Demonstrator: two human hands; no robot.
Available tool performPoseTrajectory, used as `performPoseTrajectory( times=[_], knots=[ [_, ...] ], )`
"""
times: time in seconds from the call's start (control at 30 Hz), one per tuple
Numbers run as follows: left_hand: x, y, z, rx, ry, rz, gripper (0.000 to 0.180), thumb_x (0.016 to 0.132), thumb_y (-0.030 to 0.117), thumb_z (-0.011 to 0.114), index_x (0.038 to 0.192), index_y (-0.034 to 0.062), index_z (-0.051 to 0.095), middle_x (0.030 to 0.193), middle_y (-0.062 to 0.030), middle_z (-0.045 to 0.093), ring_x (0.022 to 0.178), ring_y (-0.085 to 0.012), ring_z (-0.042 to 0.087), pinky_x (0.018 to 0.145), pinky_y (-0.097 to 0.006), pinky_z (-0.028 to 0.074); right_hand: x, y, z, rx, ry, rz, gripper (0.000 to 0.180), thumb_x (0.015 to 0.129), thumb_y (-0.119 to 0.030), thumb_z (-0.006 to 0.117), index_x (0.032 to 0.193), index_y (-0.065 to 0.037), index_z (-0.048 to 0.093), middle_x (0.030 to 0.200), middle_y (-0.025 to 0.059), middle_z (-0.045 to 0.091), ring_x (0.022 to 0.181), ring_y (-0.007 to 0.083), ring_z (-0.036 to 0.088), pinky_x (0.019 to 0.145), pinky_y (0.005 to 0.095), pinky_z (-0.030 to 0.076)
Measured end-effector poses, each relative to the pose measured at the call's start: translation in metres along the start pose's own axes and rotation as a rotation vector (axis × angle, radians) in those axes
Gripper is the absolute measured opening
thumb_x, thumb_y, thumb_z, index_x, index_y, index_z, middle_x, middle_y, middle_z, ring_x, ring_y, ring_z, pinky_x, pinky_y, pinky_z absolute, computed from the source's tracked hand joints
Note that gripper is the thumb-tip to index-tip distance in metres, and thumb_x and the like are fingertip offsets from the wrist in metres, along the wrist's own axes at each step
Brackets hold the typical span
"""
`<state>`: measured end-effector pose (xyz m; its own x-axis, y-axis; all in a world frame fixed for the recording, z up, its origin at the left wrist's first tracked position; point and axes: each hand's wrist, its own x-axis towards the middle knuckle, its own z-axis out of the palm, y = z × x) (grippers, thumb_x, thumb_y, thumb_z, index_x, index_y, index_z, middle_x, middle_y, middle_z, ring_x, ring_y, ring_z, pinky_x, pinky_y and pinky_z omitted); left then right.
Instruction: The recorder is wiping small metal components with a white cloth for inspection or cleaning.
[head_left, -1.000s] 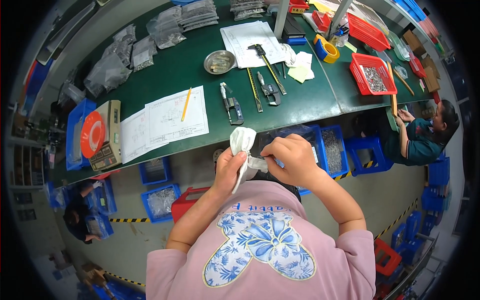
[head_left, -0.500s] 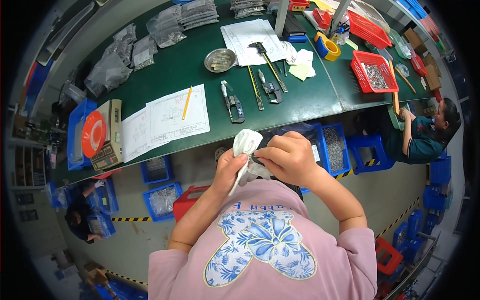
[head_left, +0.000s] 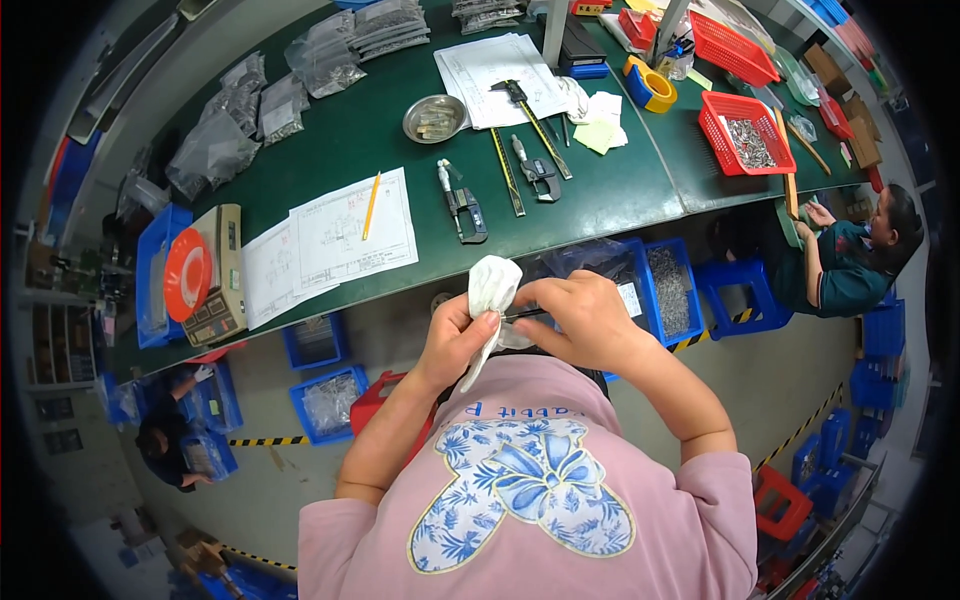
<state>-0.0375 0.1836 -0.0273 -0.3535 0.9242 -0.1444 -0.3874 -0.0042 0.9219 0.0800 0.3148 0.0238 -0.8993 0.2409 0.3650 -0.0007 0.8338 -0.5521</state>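
Observation:
In front of my chest, my left hand [head_left: 455,342] is closed around a bunched white cloth [head_left: 493,283], part of which stands up above the fingers and part hangs below. My right hand [head_left: 588,318] meets it from the right, thumb and forefinger curled at a small, thin dark piece [head_left: 524,314]. That piece points into the cloth at my left fingertips, and its other end is hidden. Just beyond my hands, a digital micrometer [head_left: 462,204], a second micrometer [head_left: 537,170] and a caliper [head_left: 532,112] lie on the green table [head_left: 560,222].
Drawings with a yellow pencil [head_left: 371,206] and a scale [head_left: 216,280] are at left. A metal bowl [head_left: 435,119] sits farther back. At right are a red basket [head_left: 745,135] of small parts and a seated co-worker [head_left: 850,250]. Blue bins [head_left: 330,402] stand on the floor.
My right thumb and forefinger have spread a little, showing more of the thin dark piece. My left hand keeps its hold on the cloth. The view has shifted slightly.

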Motion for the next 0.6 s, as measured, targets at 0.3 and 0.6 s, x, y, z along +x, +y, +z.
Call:
performPoseTrajectory(
  times=[0.3, 0.6],
  knots=[
    [-0.0033, 0.0034, -0.0004, 0.018, -0.038, -0.011, 0.019, 0.079, 0.014, 0.047, 0.091, -0.0007, 0.051, 0.069, 0.0031, 0.049, 0.059, -0.0012, 0.039, 0.051, -0.017, 0.032, -0.0055, 0.0064, 0.0028, -0.078, -0.05, -0.097, 0.012, 0.065, -0.012, 0.061, 0.069, -0.008, 0.05, 0.055, 0.0031, 0.05, 0.045, 0.0207, 0.047, 0.049, 0.0301, 0.036],
    [-0.0025, 0.0021, 0.0001, -0.064, -0.011, -0.105, 0.018, 0.079, 0.013, 0.047, 0.089, -0.0003, 0.052, 0.067, 0.0036, 0.048, 0.055, -0.0007, 0.038, 0.048, -0.017, 0.03, -0.0049, 0.0073, 0.006, 0.006, 0.045, -0.088, 0.011, 0.065, -0.01, 0.06, 0.07, -0.008, 0.051, 0.055, 0.0027, 0.05, 0.047, 0.021, 0.048, 0.053, 0.0297, 0.038]
  ],
)
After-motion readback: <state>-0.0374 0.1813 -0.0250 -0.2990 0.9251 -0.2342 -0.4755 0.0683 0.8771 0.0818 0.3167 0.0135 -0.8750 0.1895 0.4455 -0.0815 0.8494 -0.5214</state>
